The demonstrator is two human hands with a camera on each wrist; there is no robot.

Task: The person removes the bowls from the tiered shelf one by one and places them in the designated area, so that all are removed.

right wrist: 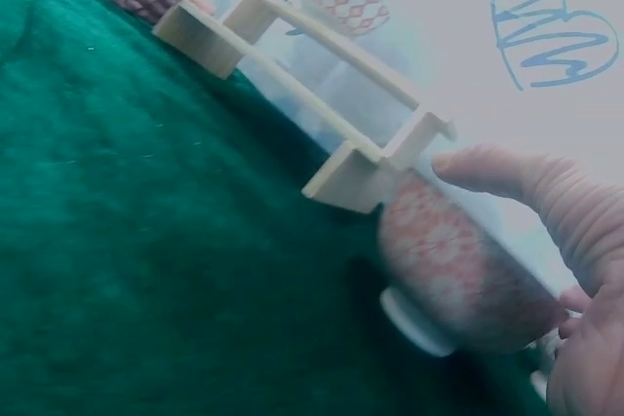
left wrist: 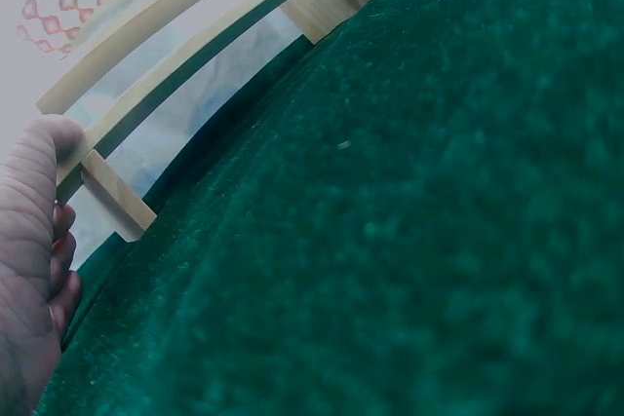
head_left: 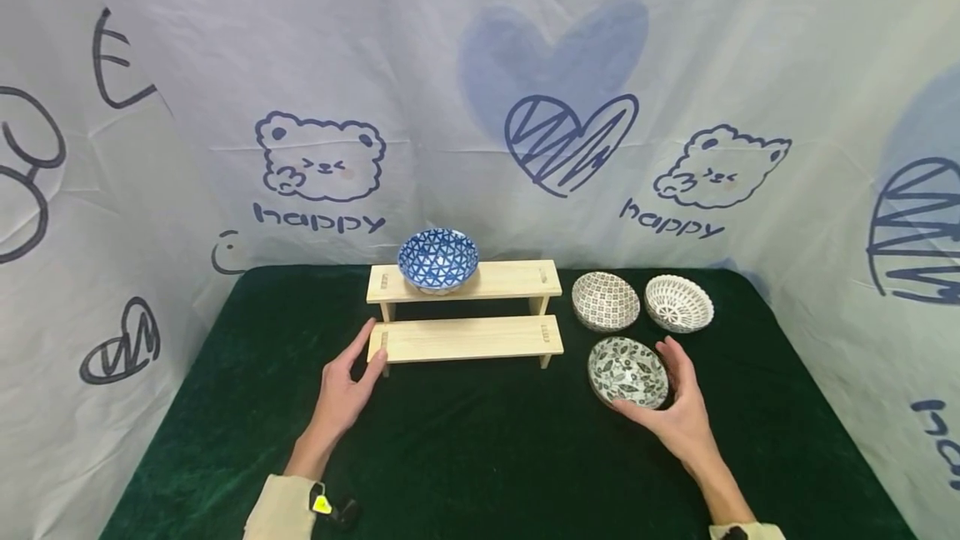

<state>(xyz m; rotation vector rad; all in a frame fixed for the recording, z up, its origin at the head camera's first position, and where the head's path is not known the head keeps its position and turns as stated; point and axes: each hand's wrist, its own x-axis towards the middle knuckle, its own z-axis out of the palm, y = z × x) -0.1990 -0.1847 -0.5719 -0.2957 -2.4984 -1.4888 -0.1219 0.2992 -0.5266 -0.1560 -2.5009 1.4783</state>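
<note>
While left hand point(head_left: 347, 386) rests flat-fingered on rack point(head_left: 465, 338) end | right hand point(head_left: 675, 407) cups floral bowl point(head_left: 627, 370)

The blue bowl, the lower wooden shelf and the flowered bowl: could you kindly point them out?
blue bowl point(head_left: 438, 259), head view, patterned inside
lower wooden shelf point(head_left: 467, 338), head view, top board
flowered bowl point(head_left: 627, 370), head view, inside

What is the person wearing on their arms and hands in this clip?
Both hands are bare: left hand, right hand. Pale cream sleeves end at the wrists. A small yellow tag and a dark strap sit at the left cuff. No rings or gloves show.
</note>
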